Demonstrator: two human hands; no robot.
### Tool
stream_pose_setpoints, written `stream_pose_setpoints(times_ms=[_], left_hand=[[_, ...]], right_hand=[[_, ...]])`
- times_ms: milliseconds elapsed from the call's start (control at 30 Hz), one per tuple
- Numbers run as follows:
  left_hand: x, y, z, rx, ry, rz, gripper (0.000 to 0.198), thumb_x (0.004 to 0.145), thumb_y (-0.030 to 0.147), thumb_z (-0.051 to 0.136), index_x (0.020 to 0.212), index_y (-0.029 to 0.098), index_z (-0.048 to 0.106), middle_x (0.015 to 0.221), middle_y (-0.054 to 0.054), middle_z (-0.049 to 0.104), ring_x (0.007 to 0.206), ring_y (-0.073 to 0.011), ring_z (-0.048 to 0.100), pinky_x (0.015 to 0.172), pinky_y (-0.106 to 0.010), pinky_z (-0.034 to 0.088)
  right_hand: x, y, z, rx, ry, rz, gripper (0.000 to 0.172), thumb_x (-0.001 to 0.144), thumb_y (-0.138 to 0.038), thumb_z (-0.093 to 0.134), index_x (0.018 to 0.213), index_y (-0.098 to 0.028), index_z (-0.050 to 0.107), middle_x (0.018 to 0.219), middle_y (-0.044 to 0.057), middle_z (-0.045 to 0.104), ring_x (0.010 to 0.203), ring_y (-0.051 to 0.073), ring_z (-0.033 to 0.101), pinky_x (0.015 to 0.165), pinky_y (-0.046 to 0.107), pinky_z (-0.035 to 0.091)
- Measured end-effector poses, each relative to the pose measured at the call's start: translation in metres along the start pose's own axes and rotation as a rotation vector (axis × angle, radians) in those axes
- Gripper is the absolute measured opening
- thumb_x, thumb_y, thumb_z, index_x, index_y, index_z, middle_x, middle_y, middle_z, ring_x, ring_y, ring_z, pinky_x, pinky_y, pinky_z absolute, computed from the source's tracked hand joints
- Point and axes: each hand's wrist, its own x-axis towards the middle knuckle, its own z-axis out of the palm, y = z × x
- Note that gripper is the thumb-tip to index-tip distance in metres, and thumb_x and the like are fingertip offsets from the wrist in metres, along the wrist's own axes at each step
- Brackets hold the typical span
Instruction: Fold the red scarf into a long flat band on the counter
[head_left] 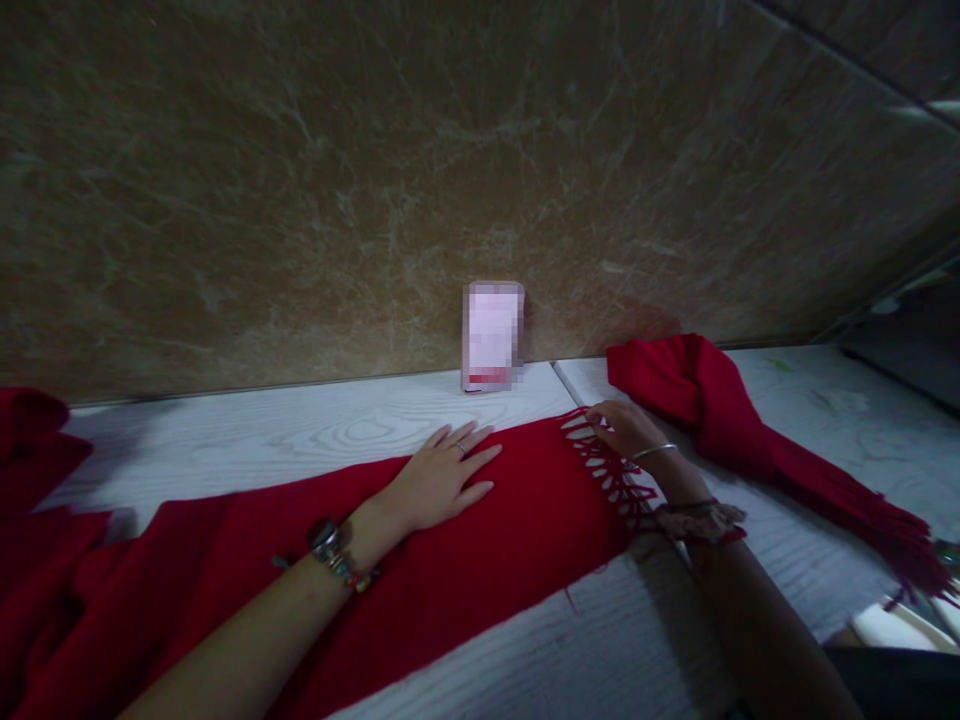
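A long red scarf (517, 520) lies stretched across a white wood-grain table (315, 425). My left hand (442, 478) rests flat on it with fingers spread, a ring on one finger and a watch and beaded bracelet at the wrist. My right hand (622, 428) sits at the scarf's knotted fringe end (607, 470), fingers curled down onto the far corner of the fringe; bangles and a band circle that wrist. A second red scarf (720, 420), folded and bunched, lies to the right with its tassels (900, 545) trailing toward the table edge.
A small pink-white card or box (492, 336) leans upright against the brown marble wall (450, 180) behind the table. More red cloth (37, 500) piles at the far left. The table's right edge drops off near a dark surface (911, 345).
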Motion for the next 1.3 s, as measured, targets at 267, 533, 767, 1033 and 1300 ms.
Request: stream_pose_setpoints(times_ms=[267,533,767,1033,1300], left_hand=[[-0.001,-0.001,0.002,0.018,0.031,0.014,0.046,0.091,0.044,0.032,0.133,0.026,0.037,0.143,-0.006,0.030,0.130,-0.0247,0.028,0.104,-0.043,0.023],[0.000,0.001,-0.002,-0.005,-0.025,-0.010,0.046,0.091,0.043,0.034,0.133,0.024,0.037,0.143,-0.007,0.029,0.131,-0.0263,0.026,0.104,-0.045,0.023],[0.000,0.000,-0.002,-0.023,0.001,-0.006,0.045,0.091,0.044,0.033,0.132,0.025,0.039,0.143,-0.007,0.030,0.130,-0.0257,0.027,0.104,-0.044,0.023],[0.000,0.000,-0.001,-0.040,0.000,-0.009,0.046,0.091,0.044,0.033,0.132,0.024,0.039,0.143,-0.007,0.029,0.131,-0.0259,0.026,0.104,-0.044,0.022],[-0.001,0.001,-0.002,-0.026,-0.017,-0.007,0.046,0.091,0.042,0.035,0.133,0.024,0.038,0.143,-0.008,0.029,0.130,-0.0261,0.026,0.104,-0.045,0.023]], right_hand=[[-0.002,0.010,0.005,0.063,0.059,-0.070,0.014,0.070,-0.007,0.051,0.066,-0.019,0.057,0.070,0.004,0.061,0.066,0.016,0.055,0.063,0.026,0.042],[-0.001,0.017,0.007,0.128,0.119,-0.134,0.011,0.069,-0.011,0.050,0.065,-0.021,0.052,0.069,0.005,0.060,0.067,0.018,0.055,0.063,0.029,0.045],[-0.006,0.013,0.000,0.347,0.257,0.047,0.006,0.067,-0.017,0.050,0.067,-0.021,0.054,0.067,0.001,0.064,0.058,0.015,0.056,0.054,0.026,0.044],[-0.007,0.012,0.002,0.155,0.244,0.037,0.012,0.067,-0.012,0.049,0.069,-0.020,0.058,0.070,0.004,0.066,0.067,0.018,0.057,0.063,0.029,0.046],[-0.011,0.009,0.001,0.185,0.281,-0.006,0.025,0.068,-0.005,0.045,0.079,-0.020,0.062,0.086,0.007,0.066,0.082,0.021,0.059,0.072,0.035,0.047]])
